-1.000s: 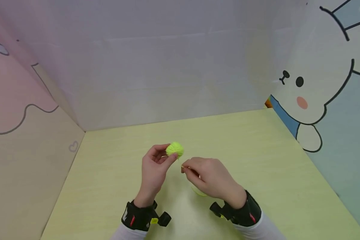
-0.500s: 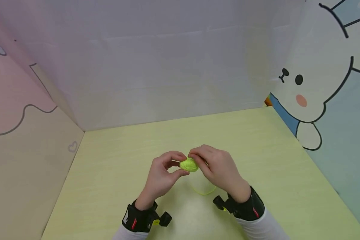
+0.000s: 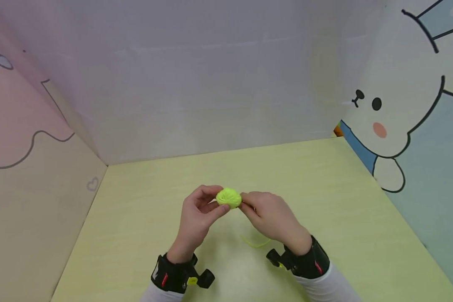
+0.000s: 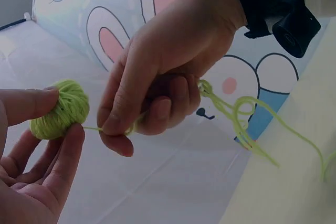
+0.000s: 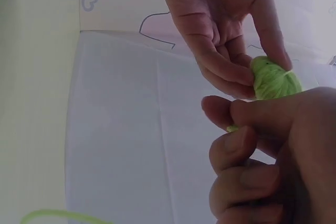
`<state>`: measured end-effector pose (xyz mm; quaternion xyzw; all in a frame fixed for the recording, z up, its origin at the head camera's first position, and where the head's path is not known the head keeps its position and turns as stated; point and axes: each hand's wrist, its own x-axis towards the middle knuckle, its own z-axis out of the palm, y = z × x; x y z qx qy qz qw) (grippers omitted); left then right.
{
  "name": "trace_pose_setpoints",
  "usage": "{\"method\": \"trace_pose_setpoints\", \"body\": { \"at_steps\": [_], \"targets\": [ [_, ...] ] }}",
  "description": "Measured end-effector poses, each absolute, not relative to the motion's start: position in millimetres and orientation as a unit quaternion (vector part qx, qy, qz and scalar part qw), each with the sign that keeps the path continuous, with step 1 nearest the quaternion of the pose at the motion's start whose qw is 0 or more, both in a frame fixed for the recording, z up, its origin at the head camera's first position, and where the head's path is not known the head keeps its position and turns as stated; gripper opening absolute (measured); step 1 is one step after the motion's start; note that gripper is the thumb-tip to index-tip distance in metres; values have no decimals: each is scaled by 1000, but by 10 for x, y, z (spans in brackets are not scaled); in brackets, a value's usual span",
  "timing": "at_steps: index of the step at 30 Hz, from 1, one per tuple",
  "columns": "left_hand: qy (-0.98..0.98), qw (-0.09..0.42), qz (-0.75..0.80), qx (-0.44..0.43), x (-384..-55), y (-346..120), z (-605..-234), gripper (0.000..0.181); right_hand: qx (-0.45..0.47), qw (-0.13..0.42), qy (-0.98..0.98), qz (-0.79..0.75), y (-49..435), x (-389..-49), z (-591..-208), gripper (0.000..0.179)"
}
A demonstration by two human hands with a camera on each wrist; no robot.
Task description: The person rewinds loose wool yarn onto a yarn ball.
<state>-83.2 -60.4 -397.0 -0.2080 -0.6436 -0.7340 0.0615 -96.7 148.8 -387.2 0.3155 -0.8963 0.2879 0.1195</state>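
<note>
A small ball of bright yellow-green yarn [image 3: 228, 198] is held above the table between the thumb and fingers of my left hand [image 3: 200, 214]. Just right of it, my right hand [image 3: 273, 216] pinches a strand of the same yarn between thumb and forefinger. In the left wrist view a short taut stretch of yarn runs from the ball [image 4: 65, 109] to the right hand [image 4: 157, 77]. Loose looped yarn [image 4: 244, 114] trails out behind that hand's curled fingers. The right wrist view shows the ball [image 5: 275, 80] partly hidden behind the right hand.
Below the hands, a curved tail of yarn [image 3: 256, 245] shows over the pale yellow table [image 3: 166, 176]. A whitish cloth wall [image 3: 219, 92] rises at the back, and printed panels flank the left and right sides. Each wrist wears a black camera band [image 3: 175, 272].
My right hand came up to the top of the ball, then moved down to its right side. The ball shifted right and down, then back left and up, turning in the left hand.
</note>
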Motion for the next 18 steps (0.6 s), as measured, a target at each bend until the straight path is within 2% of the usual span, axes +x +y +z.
{"method": "trace_pose_setpoints", "body": {
  "at_steps": [4, 11, 18],
  "targets": [
    [-617, 54, -771, -148, -865, -630, -3999, 38, 322, 75, -905, 269, 1446, -951, -3894, 10],
    [-613, 86, -779, -101, -939, -656, -4079, 36, 356, 33, -900, 248, 1418, -914, -3909, 13],
    [-675, 148, -716, -103, -997, -663, -4198, 34, 394, 50, -884, 246, 1398, -872, -3903, 15]
  ]
}}
